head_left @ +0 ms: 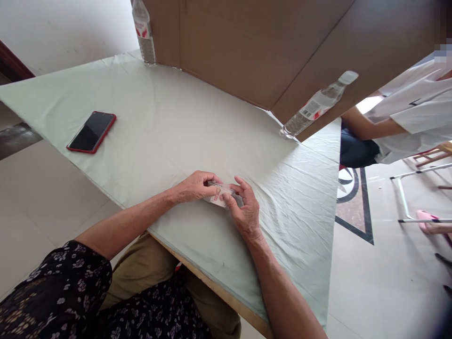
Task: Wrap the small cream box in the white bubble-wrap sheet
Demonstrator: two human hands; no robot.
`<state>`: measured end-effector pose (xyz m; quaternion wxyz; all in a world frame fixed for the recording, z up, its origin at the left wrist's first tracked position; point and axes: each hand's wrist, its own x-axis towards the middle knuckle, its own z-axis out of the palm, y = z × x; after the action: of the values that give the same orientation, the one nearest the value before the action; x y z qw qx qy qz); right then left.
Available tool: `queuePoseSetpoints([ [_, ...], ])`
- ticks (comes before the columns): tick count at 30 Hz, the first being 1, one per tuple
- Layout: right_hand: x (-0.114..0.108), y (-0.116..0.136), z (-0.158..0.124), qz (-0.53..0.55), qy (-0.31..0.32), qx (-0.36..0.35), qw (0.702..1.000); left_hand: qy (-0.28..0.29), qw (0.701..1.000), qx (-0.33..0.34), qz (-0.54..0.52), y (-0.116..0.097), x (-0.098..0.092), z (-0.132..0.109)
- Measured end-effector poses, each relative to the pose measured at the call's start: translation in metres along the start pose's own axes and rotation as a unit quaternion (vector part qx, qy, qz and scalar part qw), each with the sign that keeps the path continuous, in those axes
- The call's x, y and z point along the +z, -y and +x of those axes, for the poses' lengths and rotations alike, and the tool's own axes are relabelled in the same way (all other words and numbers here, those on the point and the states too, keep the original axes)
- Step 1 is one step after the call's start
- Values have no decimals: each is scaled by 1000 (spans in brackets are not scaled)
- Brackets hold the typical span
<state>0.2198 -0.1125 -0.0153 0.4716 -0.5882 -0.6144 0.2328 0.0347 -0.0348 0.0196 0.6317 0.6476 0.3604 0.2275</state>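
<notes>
My left hand (pixel 196 187) and my right hand (pixel 246 210) meet near the front edge of the table (pixel 158 117), which is covered with a pale green cloth. Both hands pinch a small clear plastic item (pixel 219 193) with pinkish marks, held just above the cloth. The left fingers close on its left end. The right thumb and fingers grip its right end. I cannot make out what the item is.
A black phone in a red case (pixel 92 132) lies at the left of the table. Two plastic water bottles (pixel 144 30) (pixel 318 104) stand against a brown cardboard screen (pixel 254 47). Another person in a white shirt (pixel 406 113) sits at the right, beyond the table.
</notes>
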Motion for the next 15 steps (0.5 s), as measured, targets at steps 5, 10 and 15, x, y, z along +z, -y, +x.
queuePoseSetpoints([
  [5,3,2,2,3,-12,-4,1000,-9,1000,0,14,-2,1,0],
  [10,3,1,6,20,-1,3,1000,-20,999,4,38,-4,2,0],
  [15,4,-2,8,27,-4,11,1000,-23,999,14,43,-3,2,0],
])
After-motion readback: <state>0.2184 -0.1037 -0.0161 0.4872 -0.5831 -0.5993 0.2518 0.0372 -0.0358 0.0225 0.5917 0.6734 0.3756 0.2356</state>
